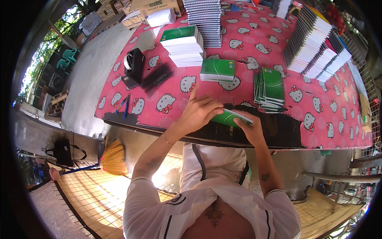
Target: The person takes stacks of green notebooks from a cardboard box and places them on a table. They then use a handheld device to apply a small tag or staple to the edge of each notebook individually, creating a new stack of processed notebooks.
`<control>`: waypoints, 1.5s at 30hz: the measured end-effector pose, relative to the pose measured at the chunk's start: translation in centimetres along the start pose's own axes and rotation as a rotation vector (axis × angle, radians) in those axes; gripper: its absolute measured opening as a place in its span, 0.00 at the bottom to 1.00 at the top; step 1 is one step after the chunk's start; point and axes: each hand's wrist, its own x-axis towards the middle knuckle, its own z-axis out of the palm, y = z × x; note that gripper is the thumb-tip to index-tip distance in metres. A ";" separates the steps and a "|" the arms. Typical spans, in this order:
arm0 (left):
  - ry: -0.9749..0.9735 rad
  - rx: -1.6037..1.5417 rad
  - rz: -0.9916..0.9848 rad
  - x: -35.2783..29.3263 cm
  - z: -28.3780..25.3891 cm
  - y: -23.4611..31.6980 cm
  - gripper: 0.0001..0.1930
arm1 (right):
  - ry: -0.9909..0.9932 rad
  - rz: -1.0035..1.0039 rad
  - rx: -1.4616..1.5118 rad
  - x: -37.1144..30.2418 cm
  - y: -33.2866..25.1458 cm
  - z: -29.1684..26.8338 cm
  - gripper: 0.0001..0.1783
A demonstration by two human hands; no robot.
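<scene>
Just above the table's near edge, a small green-covered notebook (226, 118) is held between my two hands, tilted with its page edges up. My left hand (200, 112) pinches its left end, index finger pointing away. The thumb of my right hand (251, 126) presses on the right end, fingers wrapped behind. Beyond them lies a short stack of green spiral notebooks (217, 68). To the right is an overlapping pile of green notebooks (273, 88). Black wire binding coils (156, 78) lie at the left, beside a black tape dispenser (134, 68).
A pink patterned cloth (246, 53) covers the table, dark board (274, 133) showing at its front edge. Tall notebook stacks (304, 42) stand far right; a white-paged stack (184, 51) and a spiral-bound tower (203, 22) stand at the back. Blue pens (126, 106) lie left.
</scene>
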 end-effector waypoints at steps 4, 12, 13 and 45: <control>-0.027 -0.001 0.028 0.2 -0.4 0.2 0.11 | -0.019 -0.011 -0.017 0.0 -0.7 0.0 0.16; -0.277 -0.360 -0.174 0.8 -1.0 -0.8 0.11 | -0.092 0.002 -0.082 -0.1 -1.3 -0.7 0.16; -0.324 -0.388 -0.183 1.0 -1.3 -0.9 0.11 | -0.095 -0.011 -0.077 -0.1 -1.3 -0.6 0.16; -0.044 0.459 -0.029 -5.3 4.8 4.5 0.45 | -0.148 0.008 -0.105 0.7 1.0 0.7 0.17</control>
